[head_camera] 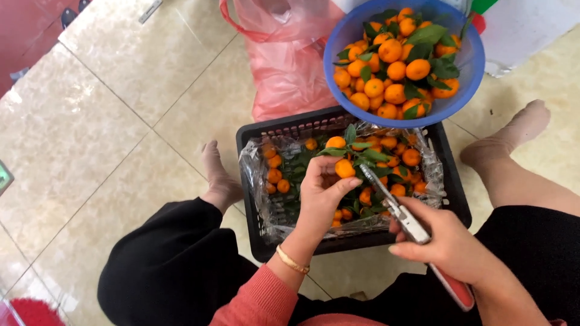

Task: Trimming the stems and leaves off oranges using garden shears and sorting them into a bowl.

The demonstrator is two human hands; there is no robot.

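The left hand [319,192] is pinching a small orange tangerine [345,168] between thumb and fingertips, holding it just above a black plastic crate [459,199]. The fruit is round, bright and glossy, with dark green leaves [356,154] sticking out right behind it. The right hand [450,241] is gripping a pair of metal shears [396,208] with a red handle, their closed tips pointing at the fruit. The crate, lined with clear plastic, is holding more leafy tangerines, and a blue bowl [474,66] of them is resting at its far edge.
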